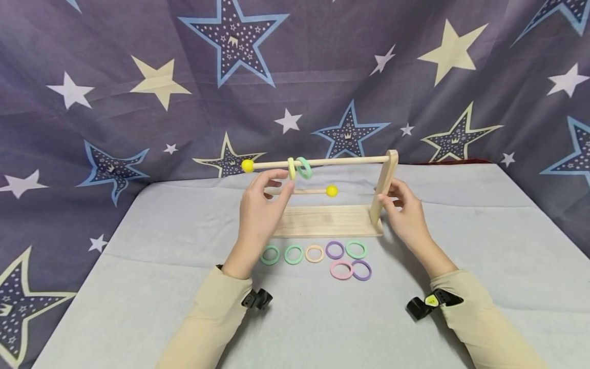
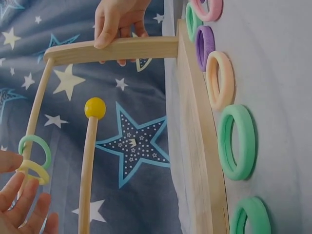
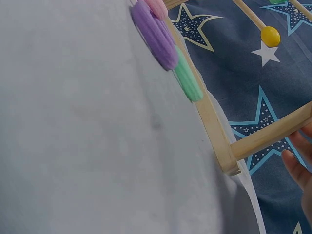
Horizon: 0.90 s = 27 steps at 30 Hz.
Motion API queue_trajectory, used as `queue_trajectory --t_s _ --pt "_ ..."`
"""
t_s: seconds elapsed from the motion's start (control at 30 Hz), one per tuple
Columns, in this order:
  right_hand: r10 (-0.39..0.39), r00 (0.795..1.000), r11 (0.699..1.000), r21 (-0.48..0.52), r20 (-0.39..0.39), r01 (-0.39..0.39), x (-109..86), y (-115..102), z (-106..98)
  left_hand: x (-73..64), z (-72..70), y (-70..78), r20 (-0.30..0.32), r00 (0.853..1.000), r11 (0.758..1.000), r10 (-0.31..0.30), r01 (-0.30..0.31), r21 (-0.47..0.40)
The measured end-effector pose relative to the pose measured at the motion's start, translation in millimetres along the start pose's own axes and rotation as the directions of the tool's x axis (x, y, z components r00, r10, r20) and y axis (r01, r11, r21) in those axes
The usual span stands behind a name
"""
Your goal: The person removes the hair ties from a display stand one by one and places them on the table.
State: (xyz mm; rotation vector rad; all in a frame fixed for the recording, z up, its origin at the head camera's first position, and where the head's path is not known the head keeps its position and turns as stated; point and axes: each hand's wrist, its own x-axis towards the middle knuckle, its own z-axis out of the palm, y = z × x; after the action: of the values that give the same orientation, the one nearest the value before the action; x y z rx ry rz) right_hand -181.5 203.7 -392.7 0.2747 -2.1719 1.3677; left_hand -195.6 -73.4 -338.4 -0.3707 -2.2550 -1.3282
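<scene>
A wooden rack has a flat base [image 1: 327,221], a right upright post [image 1: 384,187] and an upper rod [image 1: 350,161] tipped with a yellow ball [image 1: 247,165]. On that rod hang a yellow hair tie [image 1: 291,169] and, just right of it, a green hair tie [image 1: 304,168]. My left hand [image 1: 260,207] pinches the yellow one between thumb and fingers, as the left wrist view shows. The right hand [image 1: 407,212] grips the post, thumb in front and fingers behind. A lower rod [image 1: 313,191] passes behind my left hand, which hides its left end.
Several hair ties lie before the base: green [image 1: 293,254], peach [image 1: 315,254], purple [image 1: 335,250] and pink [image 1: 341,270], which touches a second purple one [image 1: 361,270]. A grey cloth [image 1: 322,328] covers the table. Behind hangs a star-patterned curtain [image 1: 322,66].
</scene>
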Motion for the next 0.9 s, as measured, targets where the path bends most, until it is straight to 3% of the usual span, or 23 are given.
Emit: queue_trajectory --t_s 0.13,0.67,0.9 --pt "-0.011 1.000 1.000 0.003 0.004 0.011 -1.5 -11 -2 2.2 2.1 1.2 -0.002 1.000 1.000 0.002 -0.002 -0.006" --pt "-0.003 1.000 1.000 -0.011 0.025 0.003 -1.6 -10 -3 6.7 11.3 1.4 -0.035 0.998 0.998 -0.047 0.048 0.035" --pt "0.007 1.000 1.000 -0.013 0.027 -0.006 -0.9 -14 -2 7.4 12.1 -0.1 -0.058 0.997 0.998 -0.058 0.058 -0.003"
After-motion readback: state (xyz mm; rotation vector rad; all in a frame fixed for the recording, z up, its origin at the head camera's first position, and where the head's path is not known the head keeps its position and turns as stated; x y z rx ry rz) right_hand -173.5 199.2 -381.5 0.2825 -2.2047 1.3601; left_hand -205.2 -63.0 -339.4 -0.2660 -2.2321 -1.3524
